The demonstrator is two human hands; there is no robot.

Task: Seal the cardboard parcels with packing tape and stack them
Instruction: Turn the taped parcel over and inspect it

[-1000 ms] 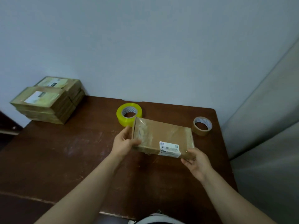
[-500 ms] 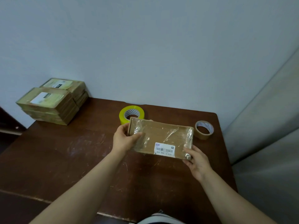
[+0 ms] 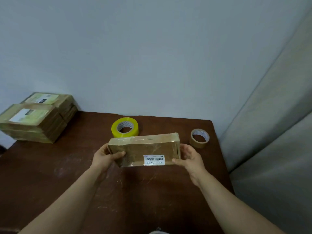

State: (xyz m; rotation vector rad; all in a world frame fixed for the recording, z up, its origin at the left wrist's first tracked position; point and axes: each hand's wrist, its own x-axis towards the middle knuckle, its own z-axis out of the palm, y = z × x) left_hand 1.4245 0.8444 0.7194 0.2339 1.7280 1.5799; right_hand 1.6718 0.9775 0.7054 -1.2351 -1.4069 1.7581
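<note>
My left hand [image 3: 105, 157], right hand [image 3: 191, 157] gripping tape-wrapped brown cardboard parcel [image 3: 148, 148] by ends, fingers [image 3: 118, 154] curling round it, over dark brown counter [image 3: 50, 169].

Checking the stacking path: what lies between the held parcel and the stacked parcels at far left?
Only bare, scuffed table between the parcel and the stacked parcels, in the head view; the yellow tape roll sits farther back.

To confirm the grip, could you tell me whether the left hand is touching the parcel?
Touching. The head view shows the left hand gripping the parcel, thumb across its front face.
</note>
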